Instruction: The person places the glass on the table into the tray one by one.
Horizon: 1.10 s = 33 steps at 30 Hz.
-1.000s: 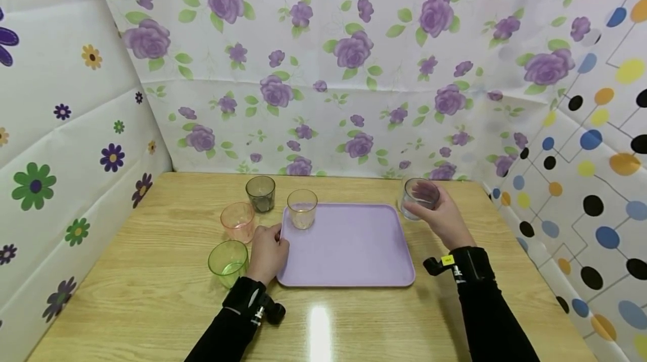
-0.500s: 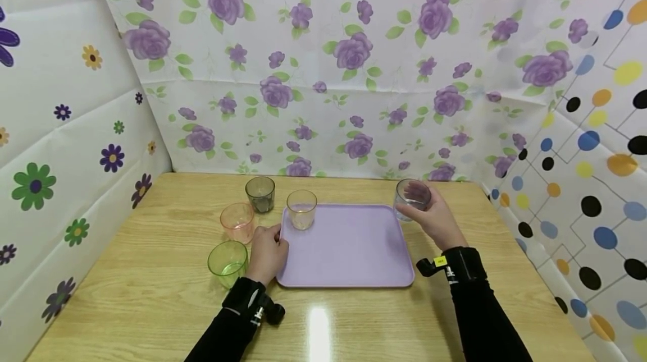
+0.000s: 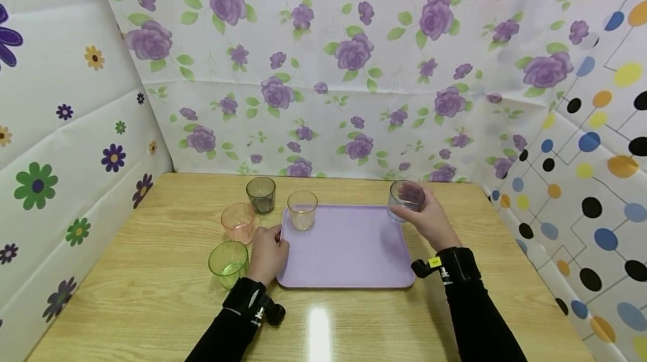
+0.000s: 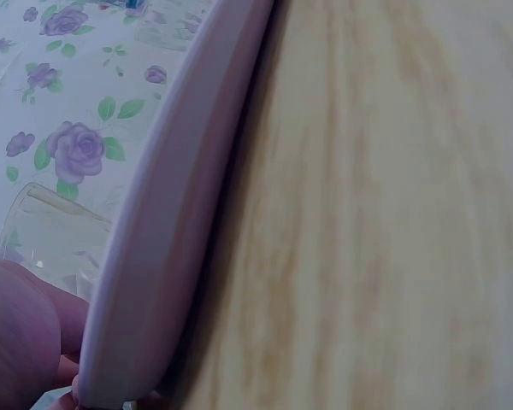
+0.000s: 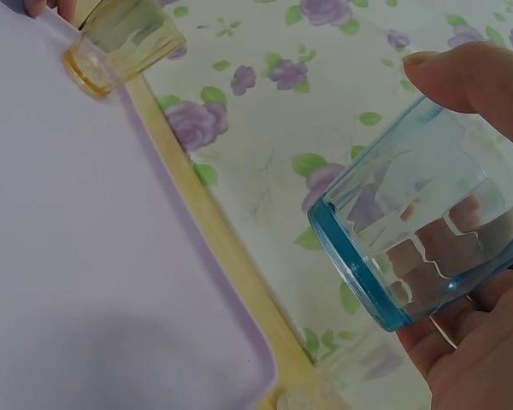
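Note:
My right hand (image 3: 432, 217) grips a clear blue glass (image 5: 427, 222), thumb on one side and fingers curled round the other. In the head view that glass overlaps the far right corner of the lilac tray (image 3: 349, 255); in the right wrist view its base is beside the tray's rim. My left hand (image 3: 268, 255) pinches the tray's left edge, thumb and fingers at the rim (image 4: 154, 231). A pale yellow glass (image 3: 302, 211) stands upright in the tray's far left corner, just beyond the left hand.
Left of the tray stand a grey glass (image 3: 261, 196), a pink glass (image 3: 237, 223) and a green glass (image 3: 227, 264), the last two close beside the left hand. Floral cloth (image 3: 323, 70) hangs behind the wooden table (image 3: 151, 294), with patterned cloths at both sides.
My right hand has carried the blue glass leftward, from right of the tray to over its far right corner. The left hand has stayed on the tray's edge.

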Available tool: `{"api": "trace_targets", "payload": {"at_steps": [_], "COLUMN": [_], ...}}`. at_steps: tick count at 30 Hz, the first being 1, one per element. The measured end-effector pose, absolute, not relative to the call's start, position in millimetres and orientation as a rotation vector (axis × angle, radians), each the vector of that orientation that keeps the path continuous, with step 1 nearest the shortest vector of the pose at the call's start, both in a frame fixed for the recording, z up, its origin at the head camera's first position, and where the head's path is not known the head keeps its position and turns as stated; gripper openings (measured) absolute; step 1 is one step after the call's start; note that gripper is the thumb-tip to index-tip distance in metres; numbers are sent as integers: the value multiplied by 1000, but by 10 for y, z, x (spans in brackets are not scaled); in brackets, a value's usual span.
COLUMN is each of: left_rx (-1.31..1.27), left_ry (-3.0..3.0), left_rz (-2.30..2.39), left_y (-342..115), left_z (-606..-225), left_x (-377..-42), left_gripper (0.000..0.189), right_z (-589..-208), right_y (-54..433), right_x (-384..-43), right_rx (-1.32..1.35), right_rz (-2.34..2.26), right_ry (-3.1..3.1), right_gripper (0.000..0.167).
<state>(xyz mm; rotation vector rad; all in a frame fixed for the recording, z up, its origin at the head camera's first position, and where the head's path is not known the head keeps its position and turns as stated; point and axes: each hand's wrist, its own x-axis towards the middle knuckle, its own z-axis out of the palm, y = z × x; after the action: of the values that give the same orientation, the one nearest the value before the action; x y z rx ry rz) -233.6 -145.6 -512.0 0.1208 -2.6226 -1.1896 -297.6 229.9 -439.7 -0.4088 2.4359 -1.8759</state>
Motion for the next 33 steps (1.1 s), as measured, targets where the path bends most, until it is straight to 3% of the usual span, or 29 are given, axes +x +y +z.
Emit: {"api": "trace_targets", "payload": {"at_steps": [33], "left_rx": [131], "left_ry": [-2625], "left_rz": [-1192], "left_y": [-1452], "left_z": [-5134], "left_x": [-2346], "left_gripper": [46], "right_z": [-4496], "right_y": [1970], "right_x": [-3085], "right_rx": [-404], "right_rz": [-1844], "right_ry": [2394], "right_gripper": [80]}}
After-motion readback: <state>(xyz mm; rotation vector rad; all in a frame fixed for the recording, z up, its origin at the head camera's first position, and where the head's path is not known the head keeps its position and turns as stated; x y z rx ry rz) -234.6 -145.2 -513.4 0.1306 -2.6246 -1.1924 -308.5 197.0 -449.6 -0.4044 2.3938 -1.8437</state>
